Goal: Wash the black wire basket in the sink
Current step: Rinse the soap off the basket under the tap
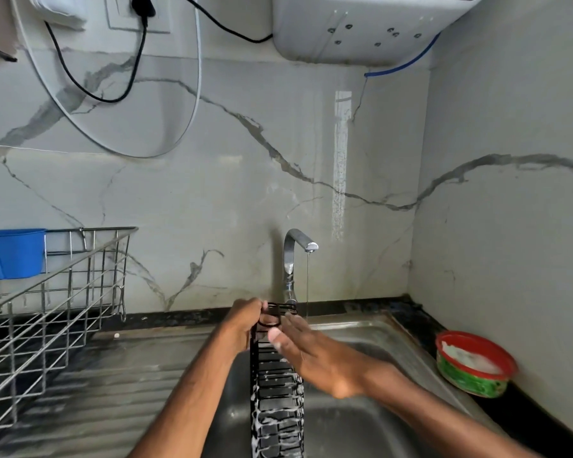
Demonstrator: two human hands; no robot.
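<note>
**Two bare hands working on a soapy black wire basket in a steel sink**

Nearest the viewer, below both sets of fingers, the long, narrow black wire basket (277,391) is standing on end in the steel sink (361,434), its lower rungs carrying white suds. The left hand (245,320) is gripping the basket's top end, its fingers (260,307) curling tightly round the upper wires. The right hand (315,358) is lying flat against the basket's right side just under that grip. Its fingers (295,325) are stretching out straight, holding nothing and only pressing on the wires.

Just beyond the right fingertips, a thin stream of water (307,282) is falling from a chrome tap (291,256) behind the sink. It is dropping just right of the basket's top; whether it is touching the wires cannot be told.

Well to the left of the left fingers, a metal dish rack (57,309) is standing on the draining board, with a blue plastic tub (12,252) at its far end. Well to the right of the right fingers, a red-rimmed green bowl (473,363) holding something white is sitting on the dark counter.

Farthest off, a marbled wall (212,193) is rising behind the tap, with a white appliance (361,28) hanging above.
</note>
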